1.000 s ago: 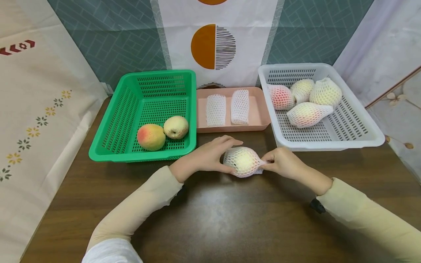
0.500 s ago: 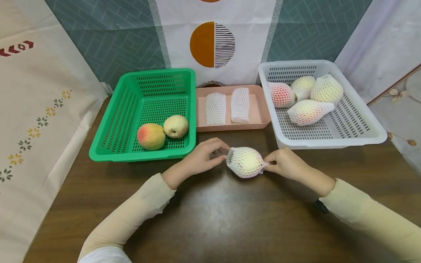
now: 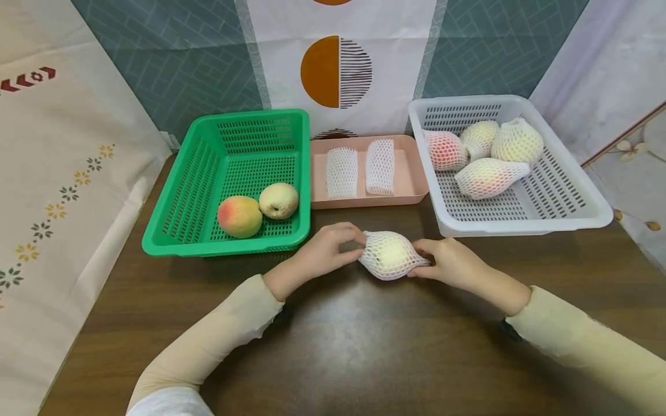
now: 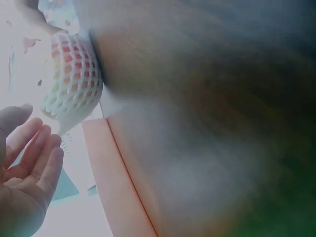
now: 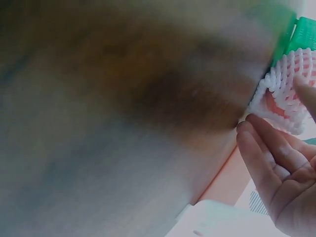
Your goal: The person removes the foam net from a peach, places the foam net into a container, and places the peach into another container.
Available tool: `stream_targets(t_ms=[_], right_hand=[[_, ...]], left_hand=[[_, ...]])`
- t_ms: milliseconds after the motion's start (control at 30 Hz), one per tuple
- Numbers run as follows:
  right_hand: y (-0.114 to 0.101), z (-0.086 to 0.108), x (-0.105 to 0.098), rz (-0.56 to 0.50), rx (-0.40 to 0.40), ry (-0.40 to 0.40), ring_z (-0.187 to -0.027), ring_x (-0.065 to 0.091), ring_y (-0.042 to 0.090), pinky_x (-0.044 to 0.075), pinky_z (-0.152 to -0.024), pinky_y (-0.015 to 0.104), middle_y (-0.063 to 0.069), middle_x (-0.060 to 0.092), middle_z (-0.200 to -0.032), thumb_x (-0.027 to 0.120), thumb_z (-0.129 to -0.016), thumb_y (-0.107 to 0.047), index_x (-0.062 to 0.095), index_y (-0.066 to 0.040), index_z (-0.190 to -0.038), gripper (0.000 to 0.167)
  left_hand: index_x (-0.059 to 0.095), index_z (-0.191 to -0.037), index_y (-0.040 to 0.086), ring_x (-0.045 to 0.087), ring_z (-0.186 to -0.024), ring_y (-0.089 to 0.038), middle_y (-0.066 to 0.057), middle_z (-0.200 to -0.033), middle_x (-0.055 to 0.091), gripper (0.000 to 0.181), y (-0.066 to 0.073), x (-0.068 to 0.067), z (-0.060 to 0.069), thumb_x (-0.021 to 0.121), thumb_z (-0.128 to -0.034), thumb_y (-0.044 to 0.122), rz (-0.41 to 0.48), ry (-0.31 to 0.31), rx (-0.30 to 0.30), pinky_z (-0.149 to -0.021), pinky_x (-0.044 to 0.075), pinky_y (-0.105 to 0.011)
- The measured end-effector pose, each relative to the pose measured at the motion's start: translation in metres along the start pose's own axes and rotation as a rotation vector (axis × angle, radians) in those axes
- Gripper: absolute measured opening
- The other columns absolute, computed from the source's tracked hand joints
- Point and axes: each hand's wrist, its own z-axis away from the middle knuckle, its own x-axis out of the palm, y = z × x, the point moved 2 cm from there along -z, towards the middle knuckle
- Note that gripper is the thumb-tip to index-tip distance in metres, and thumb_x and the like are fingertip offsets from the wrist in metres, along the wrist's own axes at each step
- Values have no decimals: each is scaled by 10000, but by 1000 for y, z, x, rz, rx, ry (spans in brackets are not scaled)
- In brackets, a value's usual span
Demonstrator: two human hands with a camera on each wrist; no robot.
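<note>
On the desk (image 3: 343, 346), an unwanted roll could be caused by weak support. Counted are one green basket (image 3: 255, 162) at 10 o'clock, one white basket (image 3: 554, 185) at 2, one tray (image 3: 408, 173) at 12; left hand (image 3: 328, 248), right hand (image 3: 451, 261), fingers parted, one netted fruit (image 3: 391, 255) between; four wrapped fruits (image 3: 489, 178), two bare fruits (image 3: 239, 216), two nets (image 3: 341, 173).

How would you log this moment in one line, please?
netted fruit: on table; left hand: at one end; right hand: at other end; green basket: two bare fruits
</note>
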Motion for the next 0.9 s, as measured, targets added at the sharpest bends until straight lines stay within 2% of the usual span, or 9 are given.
stream_targets(t_ms=[100, 200, 333, 433, 567, 767, 900], right_hand=[[-1, 1, 1, -11, 16, -7, -766, 667, 161, 549, -654, 355, 75, 720, -877, 822, -716, -320, 614, 11, -1145, 581], [-3, 0, 3, -20, 23, -20, -848, 683, 224, 560, -706, 397, 137, 714, -961, 824, -697, -387, 545, 49, -1249, 756], [-6, -1, 4, -15, 11, -13, -924, 676, 276, 557, -764, 432, 192, 691, -1048, 832, -684, -388, 518, 79, -1277, 818], [-7, -2, 4, -10, -10, 9, -927, 675, 278, 555, -770, 432, 193, 689, -1060, 839, -679, -360, 548, 76, -1247, 773], [-5, -3, 4, -32, -27, 21, -827, 682, 198, 561, -703, 373, 122, 724, -946, 840, -684, -315, 626, 53, -1139, 623], [-3, -2, 1, -71, -63, 31, -661, 600, 41, 511, -574, 245, 5, 718, -761, 832, -696, -209, 689, -37, -867, 281], [-3, -3, 0, -52, -82, 32, -621, 539, 3, 475, -534, 220, -16, 706, -718, 814, -717, -131, 674, -64, -788, 170]], left_hand=[[702, -970, 6, 637, -963, -209, -105, -1011, 670, 141, 1, 0, 0, 705, -833, 38, 7, -5, -4, -820, 536, -262], [703, -971, -3, 643, -926, -206, -115, -1015, 669, 160, 2, 1, 0, 721, -815, 26, 50, -5, -10, -775, 538, -221], [678, -1002, -32, 657, -901, -231, -151, -1044, 657, 218, 3, 3, -1, 731, -791, -15, 140, -3, -39, -770, 537, -188], [651, -1030, -54, 664, -923, -263, -179, -1071, 641, 261, 3, 5, -2, 730, -781, -40, 189, 7, -56, -797, 544, -210], [630, -1057, -63, 653, -969, -282, -187, -1097, 623, 299, 4, 6, -2, 729, -775, -50, 221, 1, -79, -818, 547, -235], [587, -1144, -51, 615, -1061, -283, -181, -1178, 577, 405, 4, 7, -2, 741, -770, -26, 232, -56, -108, -845, 542, -252], [565, -1180, -44, 588, -1115, -287, -179, -1212, 551, 451, 5, 6, -3, 749, -770, -7, 237, -87, -129, -863, 538, -271]])
